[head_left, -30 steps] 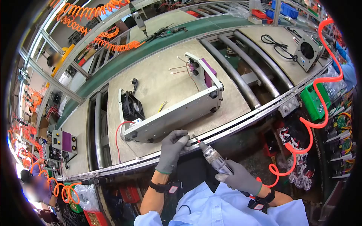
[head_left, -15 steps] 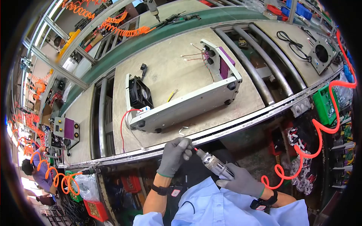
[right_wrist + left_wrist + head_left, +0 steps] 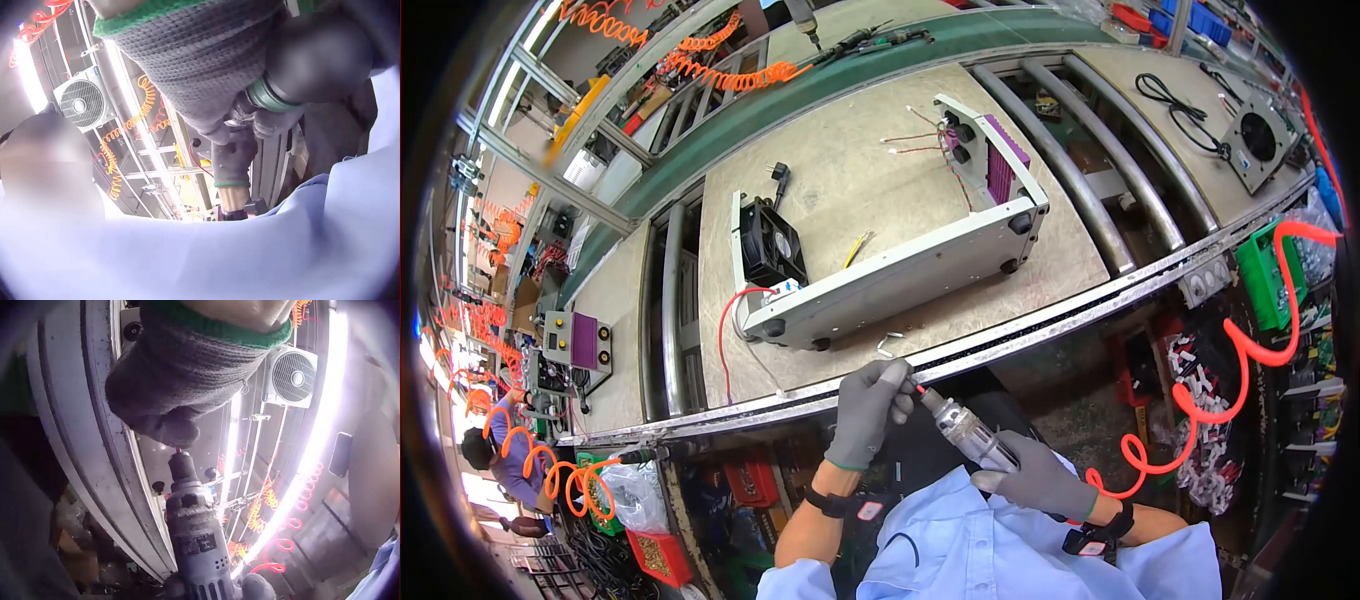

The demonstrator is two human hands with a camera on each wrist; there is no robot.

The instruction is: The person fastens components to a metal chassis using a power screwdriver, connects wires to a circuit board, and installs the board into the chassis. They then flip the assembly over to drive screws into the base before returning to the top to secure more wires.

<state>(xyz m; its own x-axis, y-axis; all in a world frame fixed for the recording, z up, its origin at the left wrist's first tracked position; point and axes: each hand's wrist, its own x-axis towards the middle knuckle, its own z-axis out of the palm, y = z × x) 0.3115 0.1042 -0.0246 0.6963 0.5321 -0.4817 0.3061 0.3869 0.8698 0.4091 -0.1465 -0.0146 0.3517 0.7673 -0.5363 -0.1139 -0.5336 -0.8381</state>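
Observation:
My gloved right hand point(image 3: 1045, 482) grips a pneumatic screwdriver point(image 3: 972, 437) by its body, the nose slanting up toward the left. At the nose, the gloved left hand point(image 3: 866, 412) has thumb and fingers curled at the tip of the red-marked bit point(image 3: 918, 389). In the left wrist view those fingertips cover the bit's end, just above the chuck point(image 3: 182, 467); any small part there is hidden. Beyond both hands, a grey metal chassis point(image 3: 900, 285) lies on the work board, with a black fan point(image 3: 772, 243) at its left end and a purple panel point(image 3: 1007, 165) at its right.
Small white pieces point(image 3: 889, 345) lie by the board's front edge. Metal rollers point(image 3: 1090, 160) flank the board. A red coiled hose point(image 3: 1200, 400) hangs at right, near a green bin point(image 3: 1268, 275). Red bins point(image 3: 658, 556) sit below left. Another person point(image 3: 505, 465) is far left.
The left fingers have moved in from beside the bit and closed at its tip. The head view has shifted, bringing the white pieces on the board into sight. The screwdriver stays in the right hand.

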